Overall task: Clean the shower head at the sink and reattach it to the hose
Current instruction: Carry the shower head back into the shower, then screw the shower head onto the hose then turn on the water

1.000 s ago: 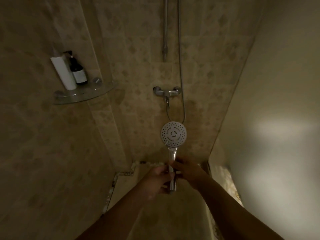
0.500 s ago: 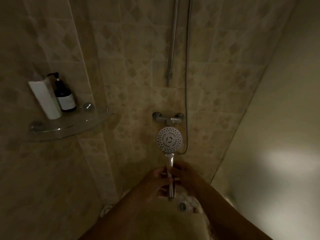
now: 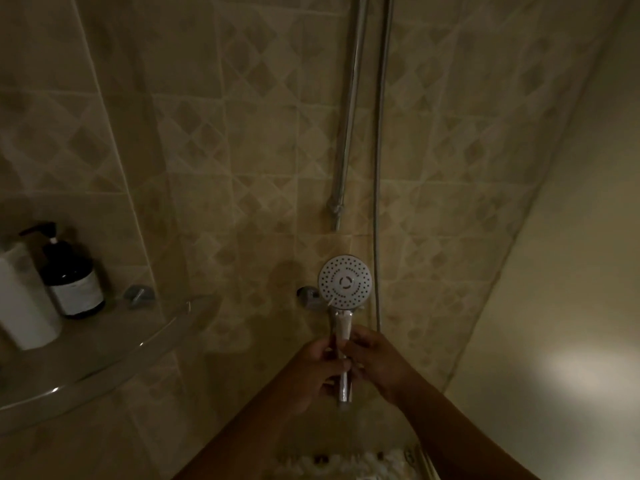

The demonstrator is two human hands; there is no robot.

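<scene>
Head view shows the shower head [image 3: 345, 281] upright before the tiled wall [image 3: 242, 161], nozzle face turned toward me so I can look it over, overlapping the tap [image 3: 307, 296]. My left hand [image 3: 317, 370] curls its fingers [image 3: 325, 348] round the chrome handle to steady it. My right hand [image 3: 379, 362] pinches the same handle from the other side, probably to work the joint. The hose [image 3: 380, 202] hangs just right of the head and drops behind my right hand; whether it joins the handle's foot I cannot tell. A rail [image 3: 349, 133] runs beside it. Far left, a glass shelf [image 3: 104, 363] carries a dark bottle [image 3: 73, 284] and a white bottle [image 3: 22, 310].
</scene>
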